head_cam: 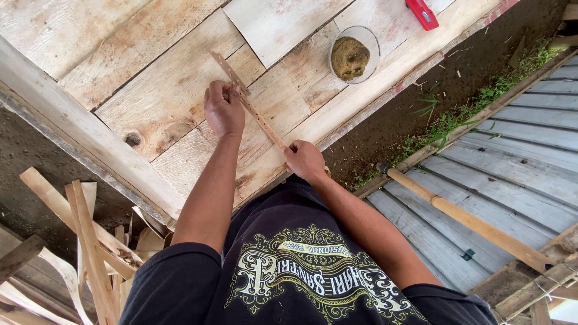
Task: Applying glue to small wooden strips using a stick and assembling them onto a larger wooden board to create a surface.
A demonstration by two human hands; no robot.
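A thin wooden strip (259,114) with a row of small holes lies diagonally on a workbench of pale planks (150,78). My left hand (223,108) is closed over the strip near its middle, pressing it to the bench. At the strip's near end, by the bench edge, my right hand (304,159) pinches it. The strip's far end (218,59) sticks out beyond my left hand.
A round clear dish (354,54) with a brown lump stands at the back of the bench, a red tool (422,13) beyond it. Corrugated metal sheets (512,150) and a long wooden handle (463,219) lie at right. Scrap wood strips (72,241) pile up at lower left.
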